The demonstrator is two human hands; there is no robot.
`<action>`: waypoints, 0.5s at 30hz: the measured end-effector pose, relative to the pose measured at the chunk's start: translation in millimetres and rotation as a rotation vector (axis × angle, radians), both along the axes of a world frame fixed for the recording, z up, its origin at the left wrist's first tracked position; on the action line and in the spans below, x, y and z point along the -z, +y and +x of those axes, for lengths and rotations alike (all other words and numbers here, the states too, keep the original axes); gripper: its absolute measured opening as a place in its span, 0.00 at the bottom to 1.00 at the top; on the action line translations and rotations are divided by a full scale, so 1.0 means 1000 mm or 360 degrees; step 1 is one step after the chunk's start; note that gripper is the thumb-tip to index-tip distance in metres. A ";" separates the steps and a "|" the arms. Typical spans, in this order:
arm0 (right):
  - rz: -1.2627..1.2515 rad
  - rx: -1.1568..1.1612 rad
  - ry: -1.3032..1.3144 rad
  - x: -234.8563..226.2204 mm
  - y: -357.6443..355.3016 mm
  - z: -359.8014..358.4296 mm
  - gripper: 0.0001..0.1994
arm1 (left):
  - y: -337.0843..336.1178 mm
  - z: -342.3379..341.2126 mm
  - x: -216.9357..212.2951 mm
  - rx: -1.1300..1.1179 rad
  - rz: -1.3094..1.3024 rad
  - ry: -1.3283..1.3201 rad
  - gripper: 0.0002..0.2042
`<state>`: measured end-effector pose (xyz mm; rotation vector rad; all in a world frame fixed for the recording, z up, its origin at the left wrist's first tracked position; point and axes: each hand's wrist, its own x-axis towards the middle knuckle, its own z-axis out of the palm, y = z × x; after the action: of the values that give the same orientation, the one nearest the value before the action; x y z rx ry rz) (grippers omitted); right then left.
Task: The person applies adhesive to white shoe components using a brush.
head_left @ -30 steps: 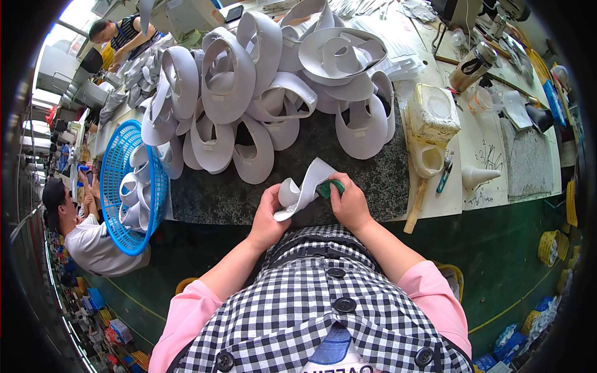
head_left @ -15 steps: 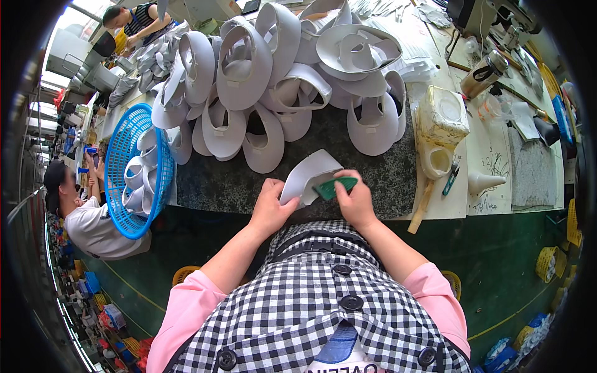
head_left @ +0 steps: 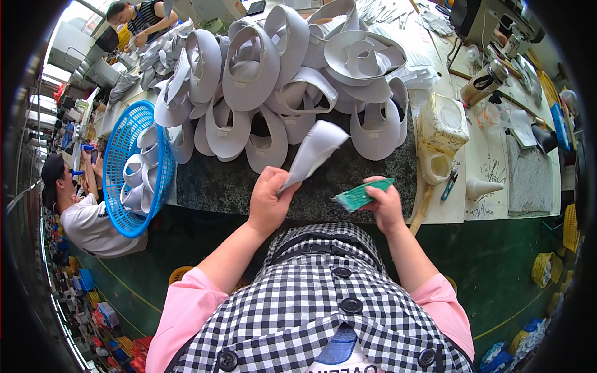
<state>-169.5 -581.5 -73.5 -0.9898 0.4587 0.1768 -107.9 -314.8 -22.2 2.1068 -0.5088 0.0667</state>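
Note:
My left hand (head_left: pixel 270 198) grips a white shoe upper (head_left: pixel 316 152) by its lower end, tilting it up to the right above the dark speckled worktop (head_left: pixel 217 186). To its right, my right hand (head_left: pixel 387 205) is closed around a green brush (head_left: pixel 360 196), whose pale bristles point down to the left, apart from the upper. Just beyond both hands lies a heap of similar white shoe uppers (head_left: pixel 252 74), stacked over one another and partly hiding those beneath.
At left, a blue plastic basket (head_left: pixel 118 208) holds several uppers. A stained tub (head_left: pixel 443 124), wooden-handled tool (head_left: pixel 423 205), pen (head_left: pixel 449 184), white cone (head_left: pixel 484 188) and thermos (head_left: pixel 484 82) stand or lie at right. One person (head_left: pixel 93 217) is beside the basket, another (head_left: pixel 146 22) at far left.
The brush has come away from the upper and moved right with my right hand. My left hand has turned the upper, so it now stands more upright and edge-on.

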 end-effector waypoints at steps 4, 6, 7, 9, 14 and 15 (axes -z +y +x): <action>-0.0116 0.0058 0.0045 -0.003 -0.023 -0.009 0.10 | 0.000 0.008 0.040 0.0273 0.0405 -0.0552 0.20; -0.0268 0.0065 0.0060 -0.004 -0.031 -0.013 0.10 | 0.008 -0.008 0.053 0.0402 0.0711 -0.0453 0.24; -0.0270 0.0071 0.0063 -0.005 -0.036 -0.016 0.10 | 0.010 -0.017 0.045 0.0481 0.0755 -0.0291 0.31; -0.0320 0.0058 0.0054 -0.015 -0.041 -0.020 0.10 | 0.015 -0.032 0.035 0.0437 0.0784 -0.0219 0.37; -0.0262 0.0164 -0.0191 -0.039 -0.015 -0.004 0.09 | 0.014 -0.039 0.027 -0.0023 0.0210 0.0253 0.38; -0.0335 0.0170 -0.0293 -0.036 -0.005 0.002 0.10 | 0.008 -0.039 0.027 -0.0281 -0.0148 0.0587 0.38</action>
<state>-167.8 -586.9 -37.7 -1.1730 0.3653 -0.0604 -146.5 -306.6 -49.7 2.0065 -0.0975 -0.1908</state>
